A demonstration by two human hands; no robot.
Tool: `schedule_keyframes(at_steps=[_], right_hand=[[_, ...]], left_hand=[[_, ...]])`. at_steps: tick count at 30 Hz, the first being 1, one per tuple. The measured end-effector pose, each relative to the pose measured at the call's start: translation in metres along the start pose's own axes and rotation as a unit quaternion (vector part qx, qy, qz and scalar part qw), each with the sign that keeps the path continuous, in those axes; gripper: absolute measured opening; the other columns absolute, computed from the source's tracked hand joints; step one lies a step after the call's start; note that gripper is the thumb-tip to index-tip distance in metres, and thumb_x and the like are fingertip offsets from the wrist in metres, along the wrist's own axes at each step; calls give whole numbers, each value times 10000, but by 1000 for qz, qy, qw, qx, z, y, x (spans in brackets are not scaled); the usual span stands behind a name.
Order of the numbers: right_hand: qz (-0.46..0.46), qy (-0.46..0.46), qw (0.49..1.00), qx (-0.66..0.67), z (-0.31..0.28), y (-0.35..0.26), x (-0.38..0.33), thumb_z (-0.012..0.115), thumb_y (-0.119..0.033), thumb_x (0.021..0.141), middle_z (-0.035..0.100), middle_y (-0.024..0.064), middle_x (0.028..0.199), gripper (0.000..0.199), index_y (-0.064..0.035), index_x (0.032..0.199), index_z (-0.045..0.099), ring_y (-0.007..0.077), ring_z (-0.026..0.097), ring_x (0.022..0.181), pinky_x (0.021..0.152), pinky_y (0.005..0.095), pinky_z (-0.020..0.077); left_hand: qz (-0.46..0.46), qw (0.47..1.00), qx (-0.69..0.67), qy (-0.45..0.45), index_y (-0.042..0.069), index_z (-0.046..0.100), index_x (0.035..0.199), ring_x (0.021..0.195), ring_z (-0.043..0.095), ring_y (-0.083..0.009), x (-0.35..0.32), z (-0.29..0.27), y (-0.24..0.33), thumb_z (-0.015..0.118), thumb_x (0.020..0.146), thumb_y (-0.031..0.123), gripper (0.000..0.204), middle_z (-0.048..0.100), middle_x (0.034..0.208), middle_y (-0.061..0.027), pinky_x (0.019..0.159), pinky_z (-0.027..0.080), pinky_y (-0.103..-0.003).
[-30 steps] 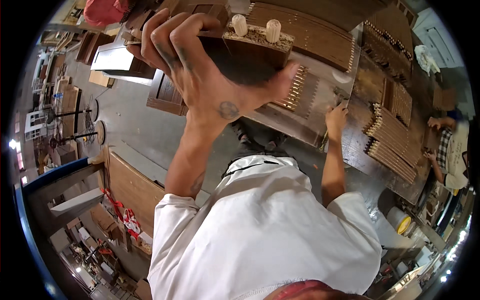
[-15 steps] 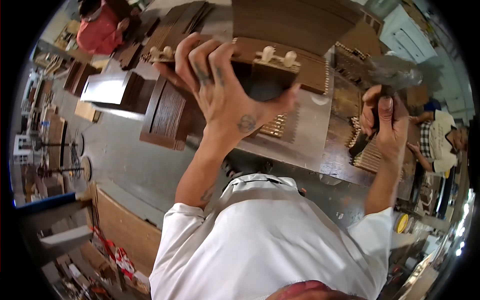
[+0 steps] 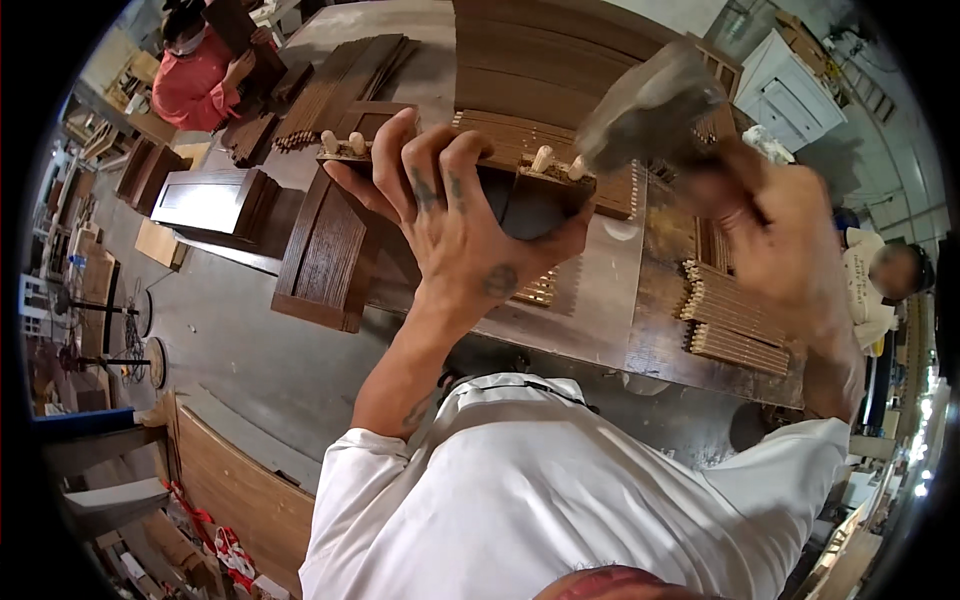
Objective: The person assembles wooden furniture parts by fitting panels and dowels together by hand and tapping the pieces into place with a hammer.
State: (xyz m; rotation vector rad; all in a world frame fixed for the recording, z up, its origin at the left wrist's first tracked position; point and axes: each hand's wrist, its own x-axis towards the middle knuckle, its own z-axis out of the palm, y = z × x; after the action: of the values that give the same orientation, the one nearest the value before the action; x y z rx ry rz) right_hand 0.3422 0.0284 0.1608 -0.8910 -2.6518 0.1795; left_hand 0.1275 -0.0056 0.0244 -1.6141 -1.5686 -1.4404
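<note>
My left hand (image 3: 460,215) spans a dark brown wooden workpiece (image 3: 540,205) above the bench, its fingers curled over the far side and the thumb against the right side. Pale wooden dowels (image 3: 542,158) stand up from its right end, and more dowels (image 3: 345,145) from its left end; the middle is hidden by my hand. Off to the right, my right hand (image 3: 765,215) is closed round the handle of a mallet (image 3: 650,105). Both hand and mallet are smeared by motion, the greyish head raised up and left toward the right-hand dowels.
A framed dark panel (image 3: 325,250) stands at the bench's left edge. Bundled slats (image 3: 740,320) lie on the right, with large boards (image 3: 550,60) behind. One co-worker (image 3: 200,85) holds a board at far left; another person (image 3: 880,280) is at right.
My right hand has risen, and the mallet has swung leftward toward the workpiece. My left hand keeps its grip. The far-left co-worker now holds up a dark board.
</note>
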Motion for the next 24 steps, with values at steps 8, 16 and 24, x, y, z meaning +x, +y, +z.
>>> schedule_keyframes(at_steps=[8,16,24], right_hand=[[-23,127,988,88,-11,-2,0,401,-343,1008,469,-20,593,402,-15,899,605,45,385,445,397,213,315],[-76,197,974,85,-26,25,-19,441,-257,996,523,22,679,273,-22,1109,523,109,490,622,539,231,405],[47,-28,990,-129,-59,107,-56,528,-229,956,648,108,1068,273,-46,1141,608,146,567,689,513,293,456]], left_hand=[[21,1000,-8,6,85,455,1082,1242,297,-363,4,-2,3,774,528,592,816,470,1067,-87,1001,-41,-719],[38,999,4,-10,69,466,1102,1233,297,-381,0,0,5,770,529,613,846,442,1111,-116,1015,-2,-682],[27,999,-42,8,75,483,1074,1102,354,-308,14,7,4,838,495,534,820,438,1040,-105,971,240,-490]])
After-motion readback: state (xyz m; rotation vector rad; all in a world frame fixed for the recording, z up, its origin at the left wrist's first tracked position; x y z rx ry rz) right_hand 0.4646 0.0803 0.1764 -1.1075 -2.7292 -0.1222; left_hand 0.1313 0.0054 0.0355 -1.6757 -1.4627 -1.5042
